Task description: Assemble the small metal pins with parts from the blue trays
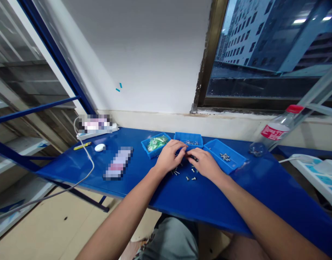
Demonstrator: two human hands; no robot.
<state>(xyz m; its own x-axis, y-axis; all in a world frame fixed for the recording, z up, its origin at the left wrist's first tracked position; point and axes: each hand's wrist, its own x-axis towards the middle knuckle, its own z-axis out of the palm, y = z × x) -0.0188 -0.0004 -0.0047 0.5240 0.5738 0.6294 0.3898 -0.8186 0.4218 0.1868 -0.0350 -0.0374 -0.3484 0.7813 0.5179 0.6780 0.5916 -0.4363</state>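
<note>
Observed left hand (171, 155) half-curled, with hold unclear; observed right hand (205, 162) bent over small dark item (193, 157), grip indeterminable; found loose silver metal screws (193, 178) on blue tabletop (222, 202), near blue plastic tray (189, 135).

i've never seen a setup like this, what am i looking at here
There's no robot here: this single picture comes from a camera on a person's head, looking down past their bare forearms. On the blue table sit three blue trays: the left one holds green packets, the middle and right ones small metal parts. Loose screws lie nearer the person. The left hand and right hand nearly meet; something dark shows at the right fingers, too small to identify.
</note>
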